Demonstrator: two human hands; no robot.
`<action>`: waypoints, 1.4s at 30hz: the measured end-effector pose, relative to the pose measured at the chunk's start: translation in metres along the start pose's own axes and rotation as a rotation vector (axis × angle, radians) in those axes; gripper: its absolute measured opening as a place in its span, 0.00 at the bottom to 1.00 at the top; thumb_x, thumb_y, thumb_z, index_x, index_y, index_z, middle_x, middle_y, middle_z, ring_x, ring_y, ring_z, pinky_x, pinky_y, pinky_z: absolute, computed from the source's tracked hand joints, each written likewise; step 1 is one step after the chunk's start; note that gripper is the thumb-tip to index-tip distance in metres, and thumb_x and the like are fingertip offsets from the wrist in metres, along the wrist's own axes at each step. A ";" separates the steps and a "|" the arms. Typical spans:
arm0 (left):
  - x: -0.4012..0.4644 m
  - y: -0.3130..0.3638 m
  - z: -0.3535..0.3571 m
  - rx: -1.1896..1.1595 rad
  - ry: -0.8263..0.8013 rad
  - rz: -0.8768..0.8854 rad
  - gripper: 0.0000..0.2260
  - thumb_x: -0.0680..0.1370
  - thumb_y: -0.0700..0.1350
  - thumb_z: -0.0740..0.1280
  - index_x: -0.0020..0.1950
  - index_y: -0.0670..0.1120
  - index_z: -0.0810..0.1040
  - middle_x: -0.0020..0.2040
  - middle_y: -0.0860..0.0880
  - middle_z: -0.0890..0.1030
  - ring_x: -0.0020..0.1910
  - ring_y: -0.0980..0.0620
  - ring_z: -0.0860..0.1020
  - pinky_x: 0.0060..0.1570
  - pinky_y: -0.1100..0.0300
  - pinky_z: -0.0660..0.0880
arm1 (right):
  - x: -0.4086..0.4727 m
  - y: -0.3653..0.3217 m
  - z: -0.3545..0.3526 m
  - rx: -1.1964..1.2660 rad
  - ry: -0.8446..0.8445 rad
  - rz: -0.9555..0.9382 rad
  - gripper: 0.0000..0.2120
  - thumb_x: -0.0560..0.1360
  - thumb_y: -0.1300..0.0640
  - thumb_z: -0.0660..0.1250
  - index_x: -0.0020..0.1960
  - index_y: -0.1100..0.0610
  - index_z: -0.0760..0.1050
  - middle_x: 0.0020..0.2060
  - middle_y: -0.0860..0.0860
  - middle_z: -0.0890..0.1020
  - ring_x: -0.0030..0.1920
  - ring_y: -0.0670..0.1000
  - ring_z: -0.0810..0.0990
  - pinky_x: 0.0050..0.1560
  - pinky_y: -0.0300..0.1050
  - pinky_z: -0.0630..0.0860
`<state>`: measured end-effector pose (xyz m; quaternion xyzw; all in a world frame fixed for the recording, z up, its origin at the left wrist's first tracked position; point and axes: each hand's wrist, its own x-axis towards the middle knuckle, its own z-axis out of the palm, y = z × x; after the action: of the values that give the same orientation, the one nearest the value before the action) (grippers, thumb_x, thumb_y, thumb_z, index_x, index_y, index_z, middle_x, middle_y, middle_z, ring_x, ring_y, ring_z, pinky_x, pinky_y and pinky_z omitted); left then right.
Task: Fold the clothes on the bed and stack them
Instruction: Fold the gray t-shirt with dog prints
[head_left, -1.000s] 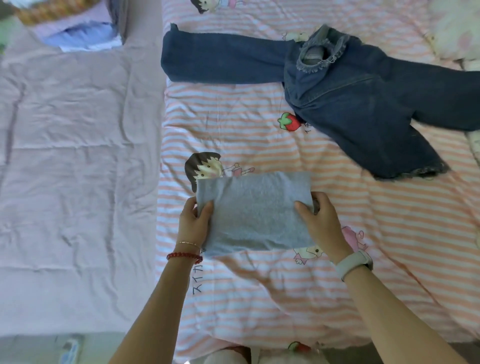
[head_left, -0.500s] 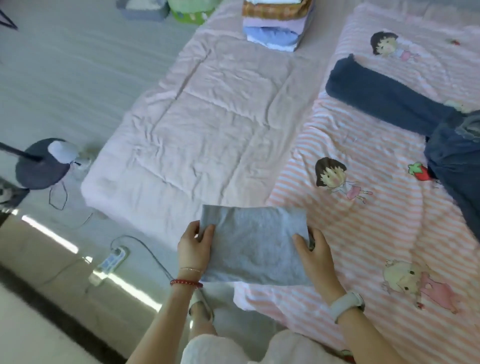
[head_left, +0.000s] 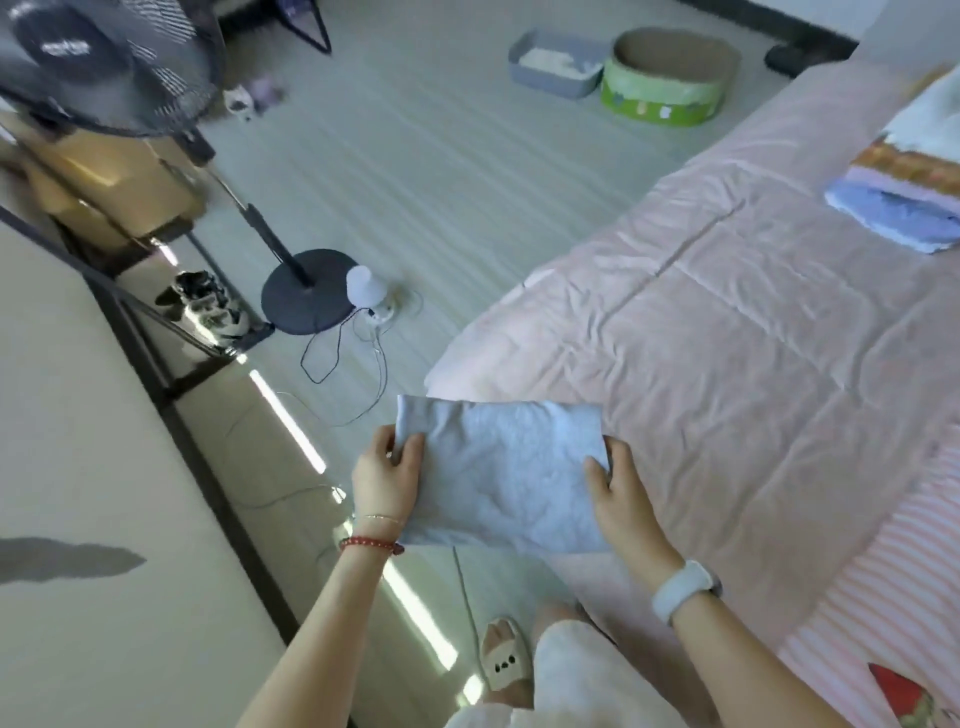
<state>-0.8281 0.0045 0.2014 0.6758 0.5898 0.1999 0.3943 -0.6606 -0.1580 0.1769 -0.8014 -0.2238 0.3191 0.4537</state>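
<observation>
Hands hold a folded grey garment (head_left: 506, 475) in the air at lower centre of the frame, over the near edge of the pink bed (head_left: 727, 364). The left hand (head_left: 387, 475) pinches its left end, thumb on top; the right hand (head_left: 615, 480) grips its right end. The garment's long axis runs left to right between them. A stack of folded clothes (head_left: 904, 192) sits at the upper right, well apart, on the right hand's side, so the carry likely goes up and rightward.
</observation>
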 end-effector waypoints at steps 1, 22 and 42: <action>0.017 0.001 -0.009 -0.012 0.018 -0.011 0.12 0.76 0.42 0.64 0.35 0.42 0.67 0.29 0.49 0.69 0.28 0.53 0.66 0.31 0.63 0.64 | 0.014 -0.014 0.011 -0.016 -0.004 -0.017 0.08 0.79 0.57 0.57 0.58 0.54 0.66 0.39 0.54 0.77 0.37 0.51 0.75 0.35 0.37 0.70; 0.413 0.097 -0.084 -0.027 0.107 0.048 0.10 0.77 0.43 0.64 0.35 0.46 0.70 0.30 0.50 0.72 0.31 0.54 0.69 0.32 0.65 0.65 | 0.358 -0.242 0.167 0.017 0.016 -0.139 0.04 0.77 0.57 0.60 0.52 0.52 0.68 0.35 0.51 0.73 0.31 0.46 0.69 0.31 0.30 0.66; 0.691 0.311 0.137 0.097 -0.565 0.508 0.06 0.77 0.42 0.65 0.41 0.43 0.72 0.31 0.52 0.73 0.32 0.52 0.69 0.32 0.60 0.64 | 0.577 -0.268 0.086 0.270 0.661 0.179 0.03 0.77 0.57 0.62 0.51 0.52 0.71 0.33 0.51 0.72 0.31 0.47 0.70 0.35 0.44 0.69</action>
<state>-0.3732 0.6253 0.2221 0.8468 0.2804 0.0690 0.4467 -0.3391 0.3969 0.1988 -0.8106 0.0502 0.1079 0.5734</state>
